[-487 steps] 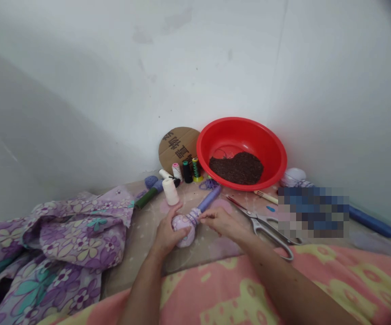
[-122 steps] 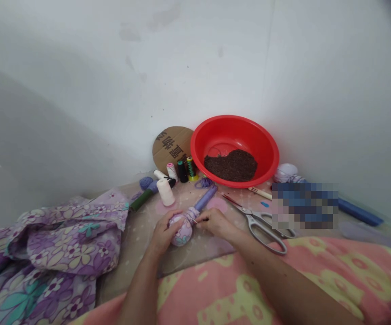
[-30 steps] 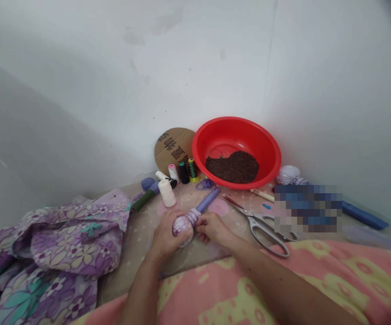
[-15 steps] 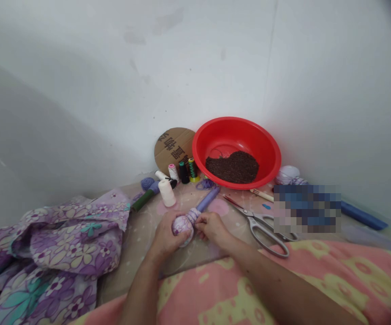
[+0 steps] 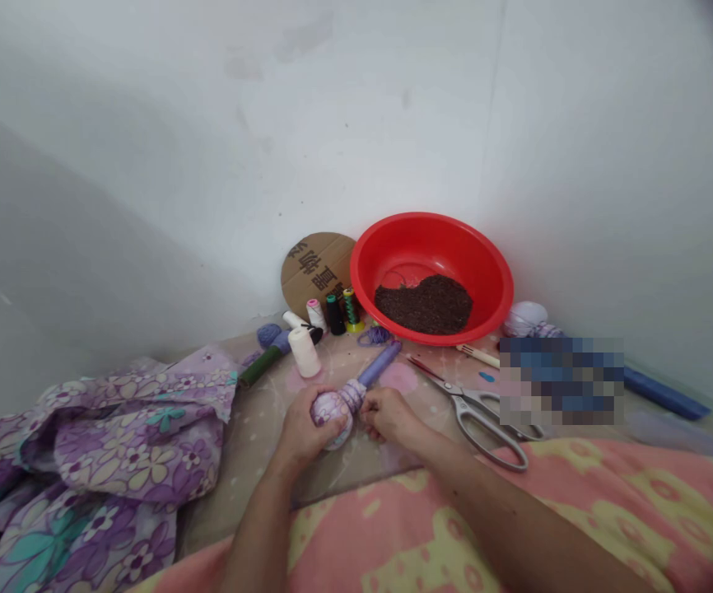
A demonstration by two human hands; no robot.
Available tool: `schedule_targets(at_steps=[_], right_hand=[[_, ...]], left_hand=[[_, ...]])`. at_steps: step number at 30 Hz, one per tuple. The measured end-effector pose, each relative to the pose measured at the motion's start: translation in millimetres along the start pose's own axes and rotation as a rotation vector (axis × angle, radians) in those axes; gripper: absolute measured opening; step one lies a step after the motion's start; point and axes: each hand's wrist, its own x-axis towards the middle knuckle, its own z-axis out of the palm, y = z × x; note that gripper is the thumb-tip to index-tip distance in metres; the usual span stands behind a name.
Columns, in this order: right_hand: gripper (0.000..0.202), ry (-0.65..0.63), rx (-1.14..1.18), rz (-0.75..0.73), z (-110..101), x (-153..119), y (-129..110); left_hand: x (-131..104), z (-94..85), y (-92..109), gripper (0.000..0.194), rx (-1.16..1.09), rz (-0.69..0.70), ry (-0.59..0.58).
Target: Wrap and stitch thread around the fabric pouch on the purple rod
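Note:
A round cloth-covered ball [image 5: 330, 414] in white and purple floral fabric sits at the lower centre, with a purple handle [image 5: 379, 363] running up and right from it. Purple string is wound round the gathered cloth between ball and handle. My left hand [image 5: 302, 426] is wrapped round the ball from the left, its thumb across the front. Just right of the wound neck, my right hand [image 5: 387, 416] has its fingers pinched together; whatever is between them is too small to make out.
Scissors [image 5: 486, 428] lie right of my right hand. Behind are a red basin [image 5: 431, 231] holding dark grains, a cardboard disc [image 5: 313, 268] and a white thread cone [image 5: 304, 352]. Floral fabric [image 5: 140, 436] spreads at left. A pink and yellow cloth [image 5: 381, 531] lies in front.
My right hand has shifted slightly to the right, away from the wound neck. My left hand keeps hold of the ball, which has turned or tipped very slightly.

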Motion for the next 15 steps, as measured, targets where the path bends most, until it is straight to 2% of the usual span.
schedule_targets(at_steps=[10,15], right_hand=[[0.014,0.013,0.055,-0.047,3.4,5.2,6.3],[0.014,0.038,0.084,-0.096,5.4,5.8,6.7]], left_hand=[[2.1,-0.1,-7.2,0.042,-0.076,-0.019,-0.047],[2.1,-0.5,-9.1,0.040,-0.062,0.024,-0.059]])
